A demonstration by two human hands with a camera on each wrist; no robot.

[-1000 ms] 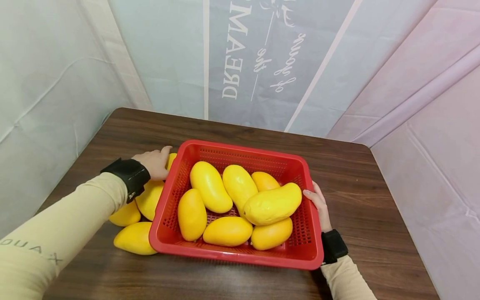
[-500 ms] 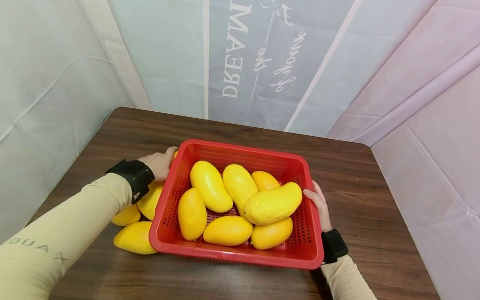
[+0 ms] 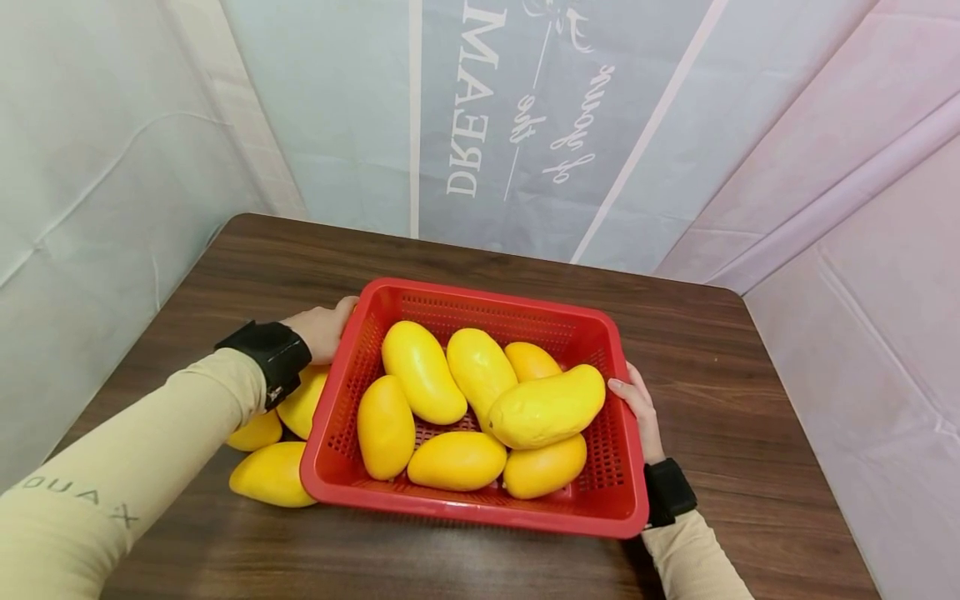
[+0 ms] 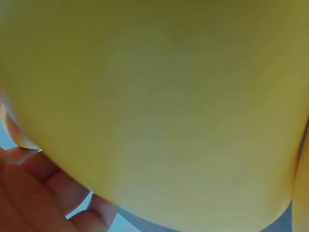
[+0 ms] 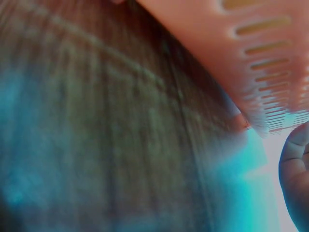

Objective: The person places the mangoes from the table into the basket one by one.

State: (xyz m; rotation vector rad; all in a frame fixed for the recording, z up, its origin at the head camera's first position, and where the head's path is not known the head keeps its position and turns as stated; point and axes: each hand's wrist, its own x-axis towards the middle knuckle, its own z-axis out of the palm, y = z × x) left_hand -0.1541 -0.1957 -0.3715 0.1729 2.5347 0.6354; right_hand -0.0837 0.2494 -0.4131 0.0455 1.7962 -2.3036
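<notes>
A red plastic basket (image 3: 480, 520) with slotted walls holds several yellow mangoes (image 3: 457, 461); one mango (image 3: 547, 408) lies across others at the right. My right hand (image 3: 639, 412) grips the basket's right side, thumb at the rim. In the right wrist view, fingers (image 5: 295, 164) show beside the slotted wall. At the basket's left side, my left hand (image 3: 318, 329) holds a mango mostly hidden by hand and rim. In the left wrist view a mango (image 4: 164, 116) fills most of the picture, with curled fingers (image 4: 58, 188) along its lower left edge.
Several loose mangoes lie left of the basket, including one in front (image 3: 272, 475) and one under the left wrist (image 3: 302, 404). Everything stands on a dark wooden table (image 3: 750, 433). Fabric walls (image 3: 337, 108) enclose its back and sides.
My left hand has moved slightly right, closer against the basket's left rim, and now covers more of the mango there. The right hand and basket stay nearly still.
</notes>
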